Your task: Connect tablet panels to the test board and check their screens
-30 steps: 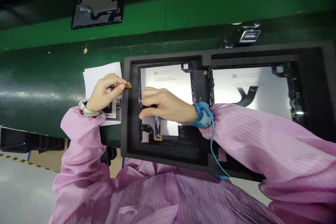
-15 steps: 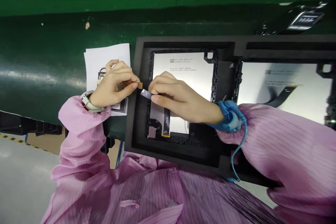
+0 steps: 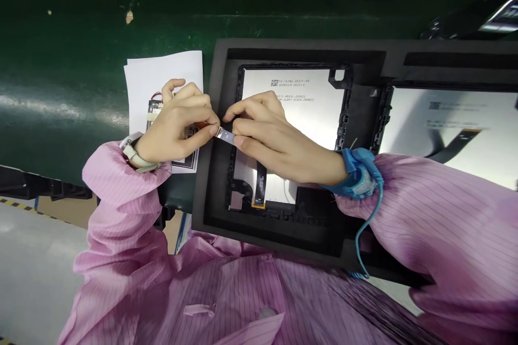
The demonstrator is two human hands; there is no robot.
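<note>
My left hand (image 3: 180, 124) pinches an orange flex cable (image 3: 219, 131) between thumb and forefinger, above the left edge of a black foam tray (image 3: 214, 91). My right hand (image 3: 275, 137) grips a flat ribbon cable (image 3: 225, 136) near its silvery connector end. The two cable ends meet between my fingertips; whether they are joined I cannot tell. Under my right hand lies a display panel (image 3: 319, 118) with a white back and black frame, set in the tray. A black flex (image 3: 259, 186) runs up from its lower edge. Behind my left hand, a circuit board with a battery (image 3: 154, 110) is partly hidden.
White paper sheets (image 3: 137, 78) lie under the board on the green mat (image 3: 73, 91). To the right, the tray holds a second display panel (image 3: 493, 135). A dark shiny object (image 3: 477, 16) stands at the upper right. A blue wrist strap cord (image 3: 374, 221) hangs from my right wrist.
The ribbon cable end in my right hand has come up against the orange flex cable, closing the gap between them. My right forefinger has lifted and stretched out. The view has shifted slightly.
</note>
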